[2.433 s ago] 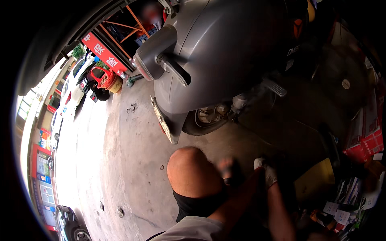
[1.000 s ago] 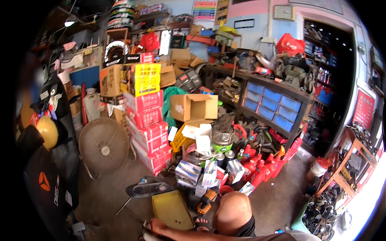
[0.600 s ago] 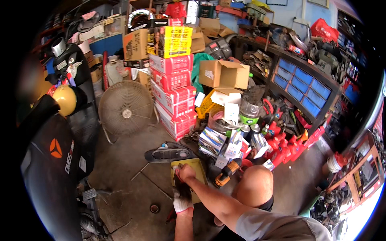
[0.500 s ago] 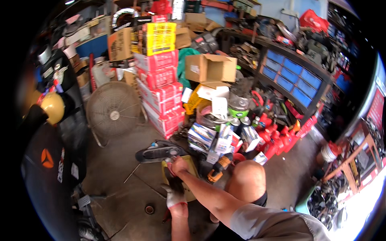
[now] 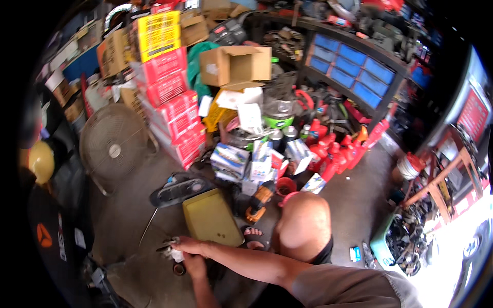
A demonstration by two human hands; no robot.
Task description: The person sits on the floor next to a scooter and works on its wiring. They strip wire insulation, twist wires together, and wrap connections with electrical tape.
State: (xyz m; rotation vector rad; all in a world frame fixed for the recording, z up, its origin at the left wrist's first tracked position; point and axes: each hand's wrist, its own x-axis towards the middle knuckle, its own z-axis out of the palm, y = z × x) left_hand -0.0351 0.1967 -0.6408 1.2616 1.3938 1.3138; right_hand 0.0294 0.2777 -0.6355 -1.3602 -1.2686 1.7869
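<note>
Both hands meet low on the grey concrete floor (image 5: 123, 226): the right hand (image 5: 187, 247) closes on a small pale metal part (image 5: 172, 250), the left hand (image 5: 194, 264) just beneath, grip hidden, beside the flat yellow tray (image 5: 211, 218); seemingly fitting work needing steady fingers

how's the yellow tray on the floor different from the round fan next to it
The yellow tray is a flat rectangle of solid colour lying on the concrete floor; the round fan is a grey wire-grille disc, see-through, standing tilted on edge. The tray lies just beyond the hands, while the fan sits farther off, to the left beside the stacked red boxes. Both rest on the floor among workshop clutter.
</note>
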